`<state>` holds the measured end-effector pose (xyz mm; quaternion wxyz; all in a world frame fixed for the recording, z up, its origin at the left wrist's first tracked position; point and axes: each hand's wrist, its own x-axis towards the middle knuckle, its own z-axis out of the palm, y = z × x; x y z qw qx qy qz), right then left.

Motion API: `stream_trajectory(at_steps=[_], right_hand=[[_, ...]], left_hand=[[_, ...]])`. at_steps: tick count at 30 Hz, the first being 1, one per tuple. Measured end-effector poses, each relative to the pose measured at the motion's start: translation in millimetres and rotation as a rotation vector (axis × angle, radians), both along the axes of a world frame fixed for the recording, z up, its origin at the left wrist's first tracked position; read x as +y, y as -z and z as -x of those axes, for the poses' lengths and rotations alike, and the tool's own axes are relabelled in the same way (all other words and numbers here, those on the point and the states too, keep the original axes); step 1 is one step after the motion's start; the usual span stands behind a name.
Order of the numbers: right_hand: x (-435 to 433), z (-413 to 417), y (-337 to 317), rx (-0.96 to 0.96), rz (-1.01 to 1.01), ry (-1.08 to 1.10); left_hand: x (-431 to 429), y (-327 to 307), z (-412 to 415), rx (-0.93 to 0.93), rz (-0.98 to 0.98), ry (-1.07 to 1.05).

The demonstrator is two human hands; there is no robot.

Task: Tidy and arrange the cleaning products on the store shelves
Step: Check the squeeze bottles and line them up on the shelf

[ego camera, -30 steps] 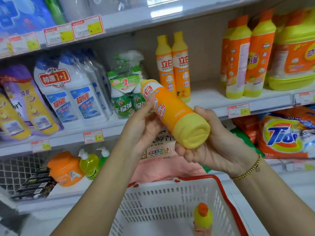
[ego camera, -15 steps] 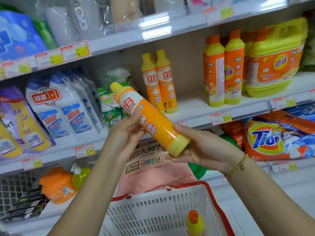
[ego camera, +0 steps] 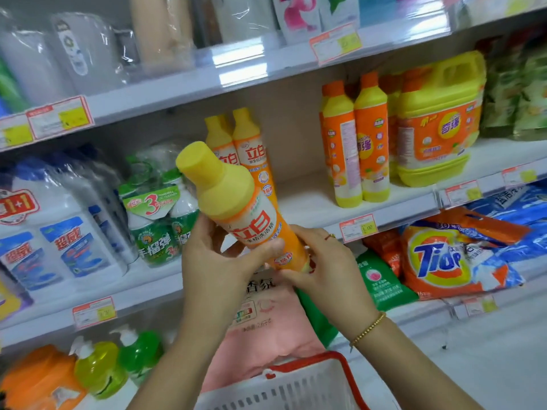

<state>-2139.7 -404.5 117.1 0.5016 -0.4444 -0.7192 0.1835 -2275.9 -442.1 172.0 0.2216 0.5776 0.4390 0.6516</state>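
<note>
Left hand (ego camera: 219, 261) grips detergent bottle (ego camera: 236, 202) at label band, thumb across front. Right hand (ego camera: 322, 267) curls round its base. Long axis tilted: cap up-left, base down toward right hand. Matching pair (ego camera: 248, 143) upright on shelf (ego camera: 302, 202) just beyond left hand, bare shelf above right hand. Glossy orange plastic, round body, stepped yellow cap.
</note>
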Motion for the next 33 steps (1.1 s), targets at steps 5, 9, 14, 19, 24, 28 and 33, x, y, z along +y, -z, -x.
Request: stream_trajectory(at_steps=[5, 9, 14, 19, 24, 28, 33], right_hand=[[30, -11, 2, 0.055, -0.075, 0.040], [55, -25, 8, 0.042, -0.082, 0.043], [91, -40, 2, 0.017, -0.119, 0.005], [120, -39, -5, 0.025, -0.114, 0.057], [134, -41, 0, 0.035, -0.089, 0.131], [141, -41, -5, -0.014, -0.029, 0.140], [148, -39, -15, -0.135, 0.013, 0.118]], left_hand=[[31, 6, -20, 0.012, -0.036, 0.077], [56, 9, -33, 0.151, 0.018, 0.164], [90, 0, -41, 0.234, -0.038, 0.127], [124, -10, -51, 0.182, -0.105, 0.035], [167, -14, -64, 0.157, -0.052, 0.039], [187, -11, -63, 0.185, 0.012, 0.015], [191, -5, -47, 0.274, 0.136, 0.053]])
